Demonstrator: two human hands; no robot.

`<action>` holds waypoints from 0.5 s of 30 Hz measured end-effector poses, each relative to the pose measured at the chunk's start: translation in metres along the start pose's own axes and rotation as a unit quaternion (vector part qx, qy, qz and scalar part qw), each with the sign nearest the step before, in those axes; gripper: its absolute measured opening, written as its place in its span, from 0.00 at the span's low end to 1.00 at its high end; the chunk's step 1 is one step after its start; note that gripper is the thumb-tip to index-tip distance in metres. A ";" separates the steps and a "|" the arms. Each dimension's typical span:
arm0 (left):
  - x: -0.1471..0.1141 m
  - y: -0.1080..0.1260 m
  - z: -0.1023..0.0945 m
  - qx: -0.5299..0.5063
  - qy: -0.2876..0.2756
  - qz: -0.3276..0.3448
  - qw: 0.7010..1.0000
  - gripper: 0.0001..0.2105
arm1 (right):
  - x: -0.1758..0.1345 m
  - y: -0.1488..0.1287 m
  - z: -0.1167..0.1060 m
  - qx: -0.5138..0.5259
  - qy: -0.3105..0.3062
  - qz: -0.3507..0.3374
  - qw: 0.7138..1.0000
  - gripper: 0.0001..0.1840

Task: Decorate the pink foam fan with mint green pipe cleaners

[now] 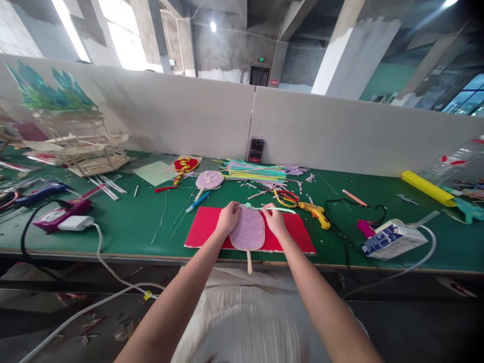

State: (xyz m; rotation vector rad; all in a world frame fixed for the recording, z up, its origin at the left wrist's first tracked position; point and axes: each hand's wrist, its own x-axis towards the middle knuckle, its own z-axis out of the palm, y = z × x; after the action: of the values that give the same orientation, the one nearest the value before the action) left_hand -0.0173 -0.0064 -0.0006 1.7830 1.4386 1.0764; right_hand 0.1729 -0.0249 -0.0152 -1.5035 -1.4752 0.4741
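Observation:
A pale purple hand fan [247, 229] with a ribbed face and a short beige handle lies on a red board [204, 227], its handle pointing toward me over the table edge. My left hand [228, 218] grips the fan's upper left rim, fingers bent at the top. My right hand [275, 220] is at the upper right rim, pinching a pale green pipe cleaner [286, 209]. This strip runs along the fan's top and sticks out to the right past my fingers. A small green curl [248, 205] sits at the top middle of the fan.
Behind the board lie a pile of coloured pipe cleaners [257, 172], a round lilac fan [209, 180], a red fan [185, 164] and a blue pen [198, 201]. A yellow glue gun [315, 213] with a black cord rests right. A magenta power strip [62, 214] lies left.

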 end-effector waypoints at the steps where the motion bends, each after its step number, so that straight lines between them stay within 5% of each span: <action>1: -0.001 0.001 -0.001 0.004 -0.003 -0.003 1.000 0.10 | 0.000 -0.001 0.000 -0.004 -0.004 0.002 1.000 0.10; 15: -0.020 0.005 -0.011 0.024 -0.011 -0.012 1.000 0.11 | -0.021 -0.016 -0.007 -0.026 -0.048 0.013 0.998 0.11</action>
State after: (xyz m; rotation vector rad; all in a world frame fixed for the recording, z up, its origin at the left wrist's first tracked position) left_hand -0.0260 -0.0271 0.0043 1.8004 1.4802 1.0162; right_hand 0.1656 -0.0493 -0.0056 -1.5613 -1.5546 0.5338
